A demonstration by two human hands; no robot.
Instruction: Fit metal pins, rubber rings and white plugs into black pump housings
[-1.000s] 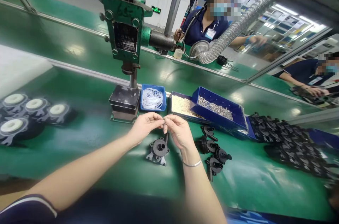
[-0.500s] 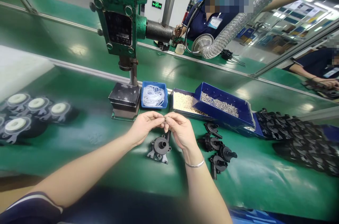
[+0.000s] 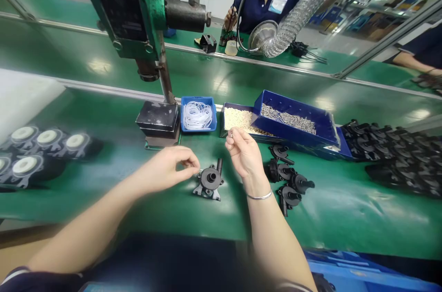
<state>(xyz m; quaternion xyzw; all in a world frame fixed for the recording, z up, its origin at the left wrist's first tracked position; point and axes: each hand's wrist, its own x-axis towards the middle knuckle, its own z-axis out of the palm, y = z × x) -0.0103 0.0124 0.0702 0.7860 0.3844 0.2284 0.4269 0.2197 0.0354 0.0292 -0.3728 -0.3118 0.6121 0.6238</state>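
A black pump-like housing (image 3: 210,178) with a round centre and a side tube lies on the green table between my hands. My left hand (image 3: 176,167) is at its left edge, thumb and forefinger pinching a small, thin light-coloured piece by the housing's rim. My right hand (image 3: 243,151) is raised to the right of the housing, fingers curled round a small metal screw-like piece at the fingertips. Behind it are a tray of small cream pieces (image 3: 238,119) and a blue bin of metal screws (image 3: 293,121).
A green press (image 3: 138,11) with a black block (image 3: 158,119) stands back left. Beside it is a blue tray of white rings (image 3: 198,114). More black housings (image 3: 290,195) lie right, and white-topped parts (image 3: 24,133) left. A person (image 3: 276,2) works across the table.
My hands have parted: the left moved down and left to the housing's edge, the right moved up and right. The camera view has shifted, so the press appears further left and higher.
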